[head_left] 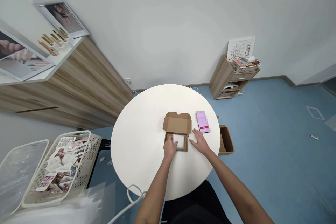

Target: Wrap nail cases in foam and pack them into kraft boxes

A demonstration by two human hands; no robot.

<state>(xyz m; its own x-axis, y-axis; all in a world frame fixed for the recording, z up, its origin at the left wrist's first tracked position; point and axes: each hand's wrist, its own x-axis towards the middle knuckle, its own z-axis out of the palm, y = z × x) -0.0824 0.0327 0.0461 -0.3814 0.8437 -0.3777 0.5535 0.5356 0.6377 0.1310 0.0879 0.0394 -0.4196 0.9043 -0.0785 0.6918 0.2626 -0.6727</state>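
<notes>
A small brown cardboard box (177, 126) stands on the white round table with its lid flap raised toward the far side. Inside it lies a white, soft-looking packet (179, 141); what it holds is hidden. My left hand (170, 148) reaches into the left part of the box, thumb and fingers closed at the packet's left edge. To the right of the box, my right hand (200, 142) is held near the tabletop with fingers apart and nothing in it. Just beyond that hand lies a phone (203, 123) with a pink-purple screen, partly blurred.
The round table (136, 126) fills the middle. An open brown carton (227, 140) sits at its right edge on the floor. At left are a white basket (85, 147) of small packets and a wooden cabinet (97, 80). A small cabinet (223, 77) stands by the wall.
</notes>
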